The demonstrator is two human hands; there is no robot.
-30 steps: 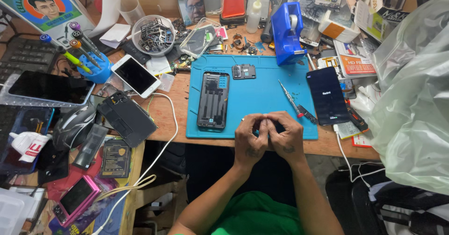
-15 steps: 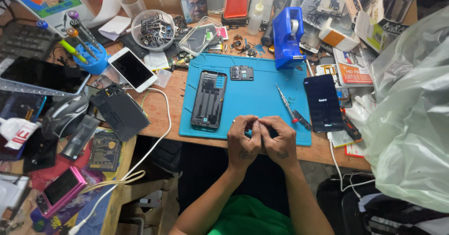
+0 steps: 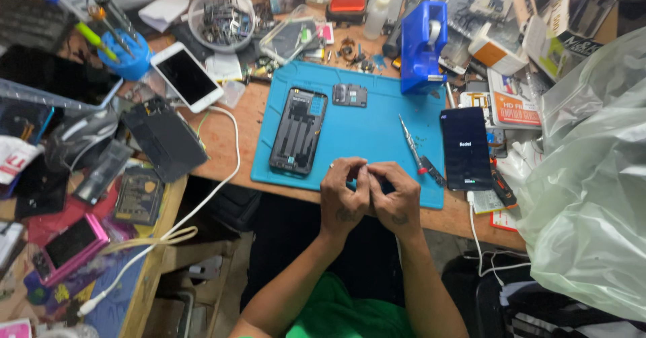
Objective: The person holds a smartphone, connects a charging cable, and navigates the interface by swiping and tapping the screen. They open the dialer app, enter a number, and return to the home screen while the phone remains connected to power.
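The left hand [image 3: 344, 200] and the right hand [image 3: 393, 200] are pressed together knuckle to knuckle over the near edge of the blue rubber work mat [image 3: 367, 132], fingertips curled inward as if pinching something tiny between them; what that is stays hidden, so I cannot tell whether anything is held. Just beyond the left hand lies an opened black phone body with its back cover off [image 3: 299, 130], resting lengthwise on the mat, and a small dark rectangular module [image 3: 350, 95] sits near its far end. To the right of the hands a slim screwdriver with a red collar [image 3: 412, 143] lies slanted on the mat, and off the mat's right edge a dark phone with a lit screen [image 3: 465, 147] rests on the wooden bench. A tall blue plastic tape dispenser [image 3: 422, 47] stands at the mat's far right corner. Behind it lie a white-and-orange small carton [image 3: 496, 50] and a flat red-and-white printed package [image 3: 511, 106]. A white smartphone [image 3: 186, 77] lies to the left, near a clear round bowl of small parts [image 3: 225, 18]. A large translucent plastic bag [image 3: 592, 196] fills the right side.
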